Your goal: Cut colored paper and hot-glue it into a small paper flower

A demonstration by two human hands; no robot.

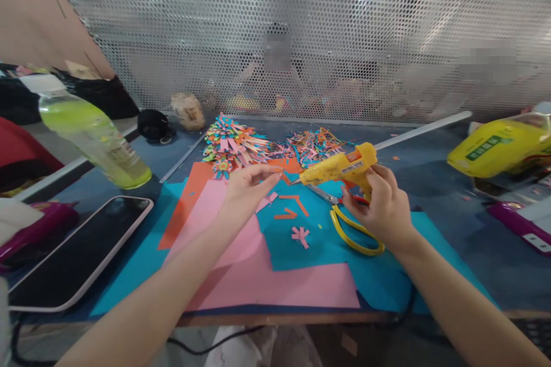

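Observation:
My right hand [384, 206] grips a yellow hot glue gun [340, 168], its nozzle pointing left toward my left hand [246, 189]. The fingers of my left hand are pinched together near the nozzle tip, perhaps on a small paper piece that I cannot make out. Below them lie pink [267, 275], teal [310, 241] and orange paper sheets, with a small pink cut flower [300, 235] and orange strips [293, 206] on the teal sheet. Yellow-handled scissors [350, 229] rest under my right hand.
A pile of finished colourful paper flowers [230, 146] and scraps [316, 146] lies behind the sheets. A phone [77, 252] lies at the left, and a green bottle [92, 135] stands behind it. A yellow package [501, 152] is at the right. A perforated metal screen [301, 34] closes the back.

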